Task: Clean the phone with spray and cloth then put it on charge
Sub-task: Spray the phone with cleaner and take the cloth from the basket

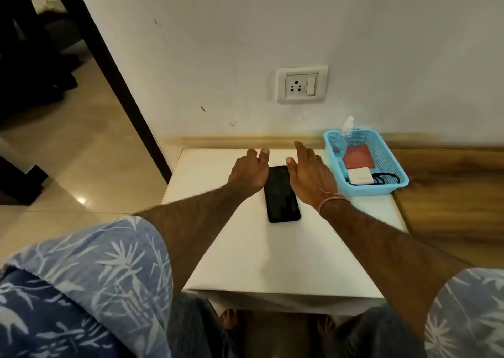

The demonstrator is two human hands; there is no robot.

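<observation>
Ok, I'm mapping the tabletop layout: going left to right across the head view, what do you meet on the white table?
Left hand → black phone lying flat → right hand → light blue plastic mesh basket.

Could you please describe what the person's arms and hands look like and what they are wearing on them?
Both forearms are bare and hairy below short, loose sleeves of blue fabric printed with pale leaf shapes. The right hand has a thin thread band tied around the wrist. The left hand and its wrist carry nothing. No rings or watch show.
</observation>
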